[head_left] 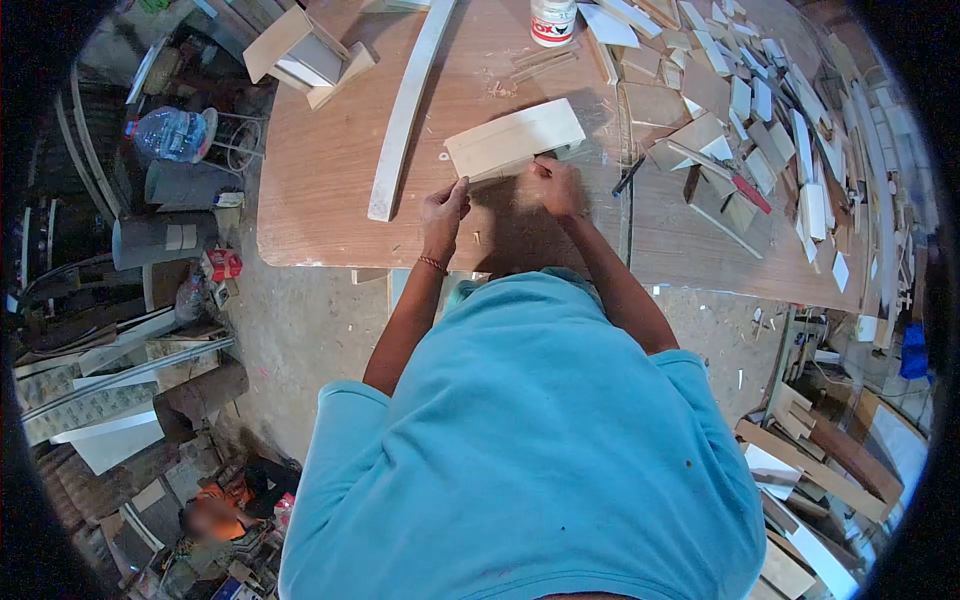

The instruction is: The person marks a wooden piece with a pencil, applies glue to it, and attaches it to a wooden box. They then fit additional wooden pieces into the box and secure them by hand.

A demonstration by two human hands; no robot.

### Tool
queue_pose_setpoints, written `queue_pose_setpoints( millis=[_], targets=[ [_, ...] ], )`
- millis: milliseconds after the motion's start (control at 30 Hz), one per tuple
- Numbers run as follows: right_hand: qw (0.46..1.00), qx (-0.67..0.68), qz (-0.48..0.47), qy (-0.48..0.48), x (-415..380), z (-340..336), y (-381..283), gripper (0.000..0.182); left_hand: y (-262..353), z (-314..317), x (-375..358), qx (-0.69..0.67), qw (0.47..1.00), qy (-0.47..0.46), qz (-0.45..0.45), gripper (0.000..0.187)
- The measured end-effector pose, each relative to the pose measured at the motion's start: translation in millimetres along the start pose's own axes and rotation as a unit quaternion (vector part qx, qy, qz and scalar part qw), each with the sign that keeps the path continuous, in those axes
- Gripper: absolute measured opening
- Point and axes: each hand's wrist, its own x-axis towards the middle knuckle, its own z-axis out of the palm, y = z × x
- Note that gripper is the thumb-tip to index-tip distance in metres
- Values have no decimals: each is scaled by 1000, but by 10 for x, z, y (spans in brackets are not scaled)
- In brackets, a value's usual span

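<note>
A pale wooden box-like piece (515, 135) lies at a slant near the middle of the brown table (330, 215), its broad face up and a narrow side toward me. My left hand (446, 208) is closed, with thumb and fingers pinching the near left corner. Curled against the near edge toward the right end is my right hand (560, 187); its fingers are closed on the piece and partly hidden. A small pale peg-like bit (477, 238) lies between my hands. To the left, a long white-edged wooden strip (405, 120) runs away from me.
A white glue tub (553, 22) stands at the far edge. Many wood offcuts (745, 95) cover the table's right side, beside a dark pen-like tool (628, 176) and a red-handled tool (752, 194). A small wooden assembly (305, 55) sits far left. Another person (225, 515) is low at left.
</note>
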Motion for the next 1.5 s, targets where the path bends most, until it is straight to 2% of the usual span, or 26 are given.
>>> queue_pose_setpoints(
  millis=[133,233,333,400,533,600,800,1133,1300,1433,1500],
  targets=[
    [1000,12,-25,5,4,-3,11,23,-84,-84,96,34,999,-20,-2,34],
    [1000,-7,-26,4,9,-4,13,22,-53,-45,91,85,996,2,7,33],
    [998,-15,-55,19,3,-8,0,21,-10,11,47,28,999,19,20,34],
    [999,-22,-40,-8,7,-29,-4,20,22,-13,51,-11,1000,-9,-10,34],
    [999,-20,-47,-5,22,11,57,18,51,-32,55,-9,1000,-18,-25,34],
    [996,-25,-79,12,27,43,93,17,50,-46,55,-17,999,-26,-23,34],
    [998,-44,-49,-12,40,32,78,14,69,-50,40,-29,999,-29,-24,35],
    [995,-56,-85,12,30,25,62,13,53,-36,59,-39,999,-16,-30,34],
    [995,-81,-47,-31,37,-17,0,12,21,-66,83,-31,999,-22,-26,33],
    [993,-94,-60,-44,77,65,142,13,9,-117,137,-26,998,-44,-29,28],
    [989,-114,-86,-36,82,75,180,15,54,-139,159,-10,997,-61,-51,34]
  ],
)
